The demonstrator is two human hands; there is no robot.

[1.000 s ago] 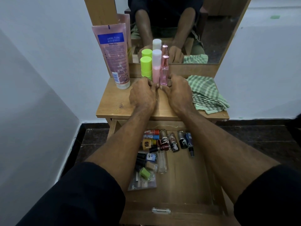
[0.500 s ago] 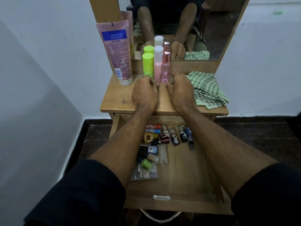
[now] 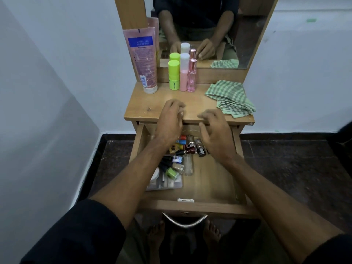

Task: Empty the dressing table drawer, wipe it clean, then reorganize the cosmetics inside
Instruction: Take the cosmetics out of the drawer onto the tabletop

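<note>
Head view: our hands are over a drawer that is not empty yet

We look from left to right. A tall pink tube [image 3: 141,60] stands at the back left of the desk [image 3: 152,105], leaning on the mirror frame. Next to it stand a green bottle [image 3: 174,75], a pink bottle with a white cap [image 3: 184,72] and a clear pink bottle [image 3: 192,77], close together in a row. At the right lies a folded green checked cloth [image 3: 231,99]. It is soft and we could grab it anywhere.

Below the desk the drawer [image 3: 190,205] is pulled out. Small cosmetics [image 3: 182,149] lie in a pile at its back left, and a flat clear pouch [image 3: 165,182] lies nearer to us. The right side of the drawer floor is bare wood.

Our left hand [image 3: 170,121] hangs over the front edge of the desk. Its fingers are loosely bent and hold nothing. Our right hand [image 3: 215,132] hangs over the back of the drawer, fingers spread, and holds nothing too.

We think the little bottles are light, smooth and slippery. Some look like glass, so they could break. We should pinch each one around its middle, or scoop a few in a cupped hand. The pouch looks floppy, so we would lift it by an edge.
</note>
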